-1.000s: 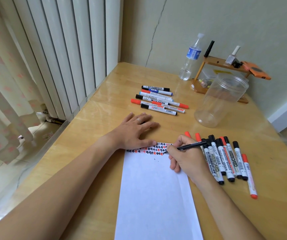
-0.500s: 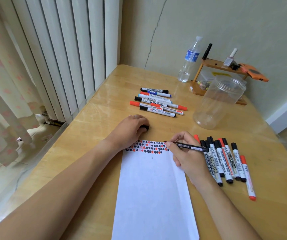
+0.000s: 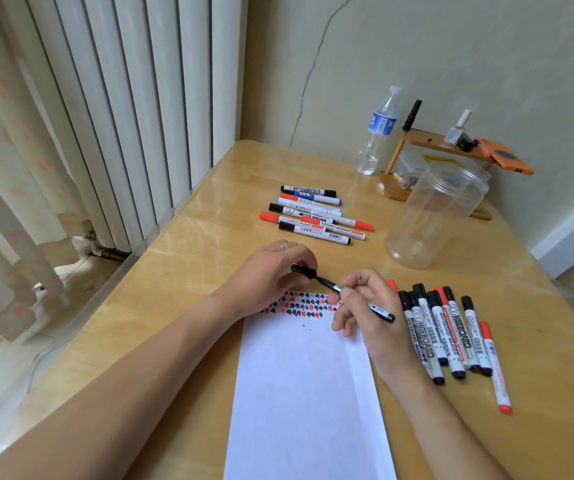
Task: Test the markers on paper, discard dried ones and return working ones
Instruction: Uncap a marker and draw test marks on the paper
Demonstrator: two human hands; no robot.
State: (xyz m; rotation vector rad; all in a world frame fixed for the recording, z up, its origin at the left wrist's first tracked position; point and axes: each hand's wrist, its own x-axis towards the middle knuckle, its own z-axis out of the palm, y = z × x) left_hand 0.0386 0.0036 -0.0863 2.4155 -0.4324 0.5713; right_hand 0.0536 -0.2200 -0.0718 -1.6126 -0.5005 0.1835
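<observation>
Left hand (image 3: 271, 268) has lifted off the paper (image 3: 308, 393), fingers now pinching the black cap (image 3: 303, 270). Right hand (image 3: 370, 315) has swung the marker (image 3: 355, 299) up, fingers gripping its barrel, tip just beside the cap.

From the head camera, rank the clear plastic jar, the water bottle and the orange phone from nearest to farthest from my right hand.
Measured from the right hand:
1. Clear plastic jar, just beyond it, lying tilted.
2. Water bottle, far back by the wall.
3. Orange phone, far right on the wooden shelf.
</observation>
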